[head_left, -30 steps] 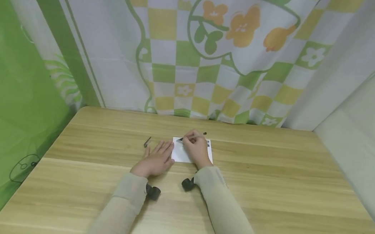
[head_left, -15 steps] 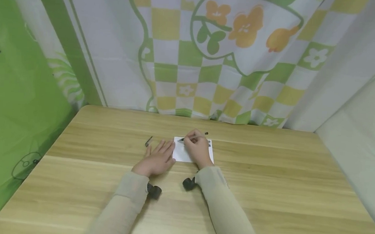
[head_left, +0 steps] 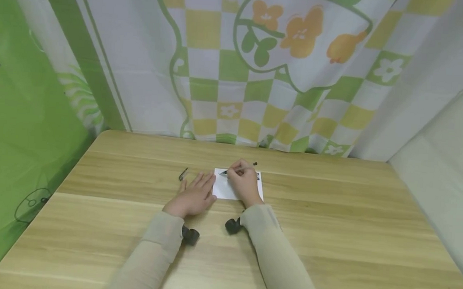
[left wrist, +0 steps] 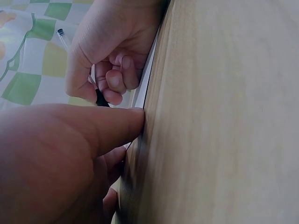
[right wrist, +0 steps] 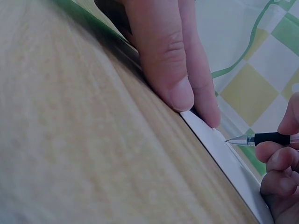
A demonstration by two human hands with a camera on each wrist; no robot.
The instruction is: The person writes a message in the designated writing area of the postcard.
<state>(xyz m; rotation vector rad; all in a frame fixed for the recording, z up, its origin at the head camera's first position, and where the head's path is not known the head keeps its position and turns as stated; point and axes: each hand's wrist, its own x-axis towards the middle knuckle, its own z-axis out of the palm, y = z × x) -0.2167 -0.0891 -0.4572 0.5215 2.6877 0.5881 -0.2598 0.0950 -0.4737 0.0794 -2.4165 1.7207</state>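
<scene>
A small white sheet of paper [head_left: 224, 191] lies on the wooden table, with a dark printed mark near its upper right corner. My right hand [head_left: 247, 183] rests over its right part and pinches a clear-barrelled pen with a black grip [right wrist: 272, 138]. In the right wrist view the pen's tip is at the paper's surface, near the left fingers. Flat on the table, with straight fingers, my left hand [head_left: 193, 197] presses the paper's left edge. A dark pen cap [head_left: 183, 174] lies just beyond the left fingertips. Any writing is too small to make out.
The wooden table [head_left: 329, 239] spreads around both forearms. A checked, flowered curtain [head_left: 255, 88] hangs along its far edge, and a green cloth [head_left: 24, 140] hangs at the left. Black wrist cameras sit under both sleeves.
The head view has shifted slightly. Both hands, the pen, the paper and the cap stay in nearly the same places.
</scene>
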